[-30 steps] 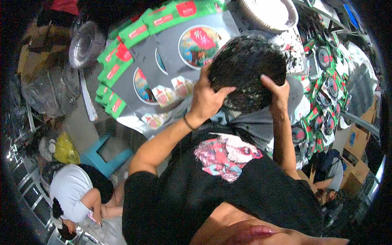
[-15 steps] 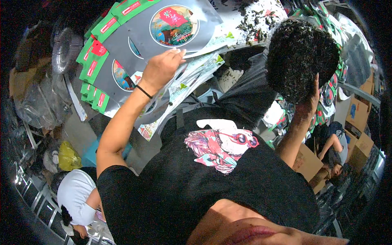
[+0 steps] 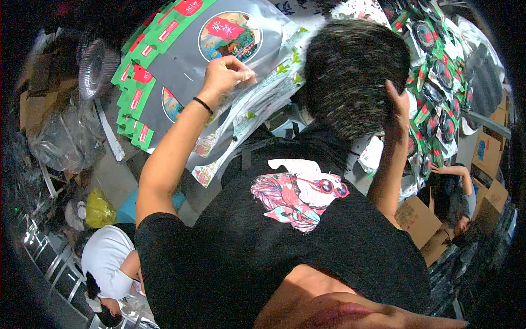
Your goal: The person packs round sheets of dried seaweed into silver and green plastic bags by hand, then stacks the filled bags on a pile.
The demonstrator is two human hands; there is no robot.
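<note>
My right hand [image 3: 399,107] grips a big round cake of dried seaweed [image 3: 353,77] by its right edge, thumb against the near face; the cake is smeared by motion. The other fingers are hidden behind it. A fanned stack of flat packaging bags [image 3: 181,68], grey with green and red tops and round pictures, lies in front of me at the left. Over that stack, my left hand [image 3: 223,79] is closed in a pinch on the edge of the top bag [image 3: 233,35], whose clear, patterned side hangs toward me. The cake is apart from the bag, just to its right.
Dark crumbs lie on the white table surface [image 3: 375,11] at the far side. Filled bags [image 3: 438,82] are heaped at the right. Cardboard boxes [image 3: 417,219] and a bending person [image 3: 460,192] are beyond. Another person [image 3: 107,257] works at lower left, near a yellow plastic bag [image 3: 100,209].
My right hand has swung the seaweed cake left, toward the bags. My left hand has shifted slightly up and right, with the top bag's edge lifted.
</note>
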